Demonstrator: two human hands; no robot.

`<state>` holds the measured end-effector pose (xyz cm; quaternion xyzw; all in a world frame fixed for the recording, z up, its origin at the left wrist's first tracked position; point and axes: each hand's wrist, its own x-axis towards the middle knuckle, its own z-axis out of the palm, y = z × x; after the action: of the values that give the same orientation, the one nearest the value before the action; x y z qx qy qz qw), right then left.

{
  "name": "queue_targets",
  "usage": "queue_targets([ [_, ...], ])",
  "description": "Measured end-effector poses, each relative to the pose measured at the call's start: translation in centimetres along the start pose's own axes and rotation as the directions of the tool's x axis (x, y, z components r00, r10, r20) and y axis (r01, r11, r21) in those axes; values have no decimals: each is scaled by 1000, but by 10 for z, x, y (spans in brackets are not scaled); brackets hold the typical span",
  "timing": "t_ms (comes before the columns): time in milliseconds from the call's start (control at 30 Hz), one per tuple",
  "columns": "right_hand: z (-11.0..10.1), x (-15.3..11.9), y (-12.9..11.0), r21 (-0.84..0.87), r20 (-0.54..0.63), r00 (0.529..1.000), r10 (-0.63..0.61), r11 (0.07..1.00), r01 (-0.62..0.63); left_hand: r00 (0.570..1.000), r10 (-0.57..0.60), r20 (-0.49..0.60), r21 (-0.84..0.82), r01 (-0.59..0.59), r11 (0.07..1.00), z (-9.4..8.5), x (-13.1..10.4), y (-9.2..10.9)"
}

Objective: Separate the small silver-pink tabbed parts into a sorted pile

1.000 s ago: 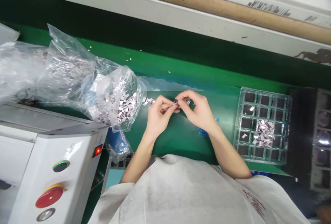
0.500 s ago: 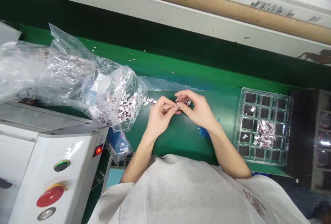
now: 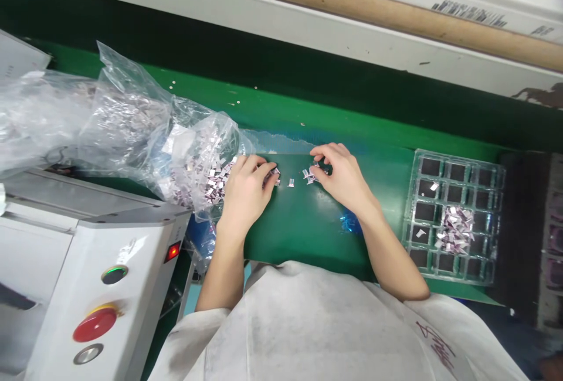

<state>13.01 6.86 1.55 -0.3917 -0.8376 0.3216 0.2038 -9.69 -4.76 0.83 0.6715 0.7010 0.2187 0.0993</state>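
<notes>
My left hand [image 3: 248, 190] is over the green work mat beside the bag's mouth, fingers curved and thumb apart from them. Small flat white-and-purple pieces [image 3: 277, 182] lie at its fingertips, partly hidden by them. My right hand [image 3: 345, 176] is to the right, thumb and index finger spread apart. A few similar pieces [image 3: 309, 176] lie on the mat by its thumb. One single piece [image 3: 291, 183] rests between the two hands. The clear plastic bag [image 3: 197, 135], left of my left hand, spills a heap of these pieces [image 3: 217, 179].
A clear compartment tray [image 3: 426, 212] stands at the right, with a pile of pieces [image 3: 457, 228] in it. At the lower left is a white machine housing [image 3: 132, 310] with a red button [image 3: 94, 325]. Blue scraps [image 3: 350, 223] lie by my right forearm.
My hands, fingertips together before, have parted. The left hand moved left to the pieces near the bag; the right hand moved slightly right and its fingers spread. A single piece now shows between them.
</notes>
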Motion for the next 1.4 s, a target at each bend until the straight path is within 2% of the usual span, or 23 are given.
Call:
queue_targets([
  [133,-3,10,3,-16,-105,993,49,999,-51,999,-4,50,26,3,1000,3,8,6],
  [233,-7,19,14,-33,-195,978,76,996,-84,998,-1,68,5,1,1000,2,12,8],
  [333,-9,27,31,-61,-261,961,89,992,-109,999,-5,32,-132,9,991,2,14,6],
  [433,-5,30,46,-110,-258,964,71,989,-102,997,-61,-38,-363,43,931,3,12,7],
  [567,1,29,54,-155,-259,965,39,985,-81,973,-219,-67,-654,123,746,6,8,16],
  [667,2,28,56,-127,-265,963,55,988,-91,936,-350,29,-840,213,500,10,8,25],
  [767,0,29,58,-109,-263,961,79,988,-111,890,-437,131,-919,274,282,13,9,32],
  [867,-3,30,62,-86,-274,956,106,987,-134,874,-454,175,-940,286,188,16,9,38],
  [1167,-9,31,59,17,-309,940,144,989,-146,878,-434,201,-950,282,132,29,7,47],
  [1333,-16,19,26,91,-339,937,79,995,-51,870,-450,202,-949,287,129,32,8,52],
  [1400,-17,11,8,235,-257,965,59,972,3,868,-456,195,-950,283,133,33,8,53],
])
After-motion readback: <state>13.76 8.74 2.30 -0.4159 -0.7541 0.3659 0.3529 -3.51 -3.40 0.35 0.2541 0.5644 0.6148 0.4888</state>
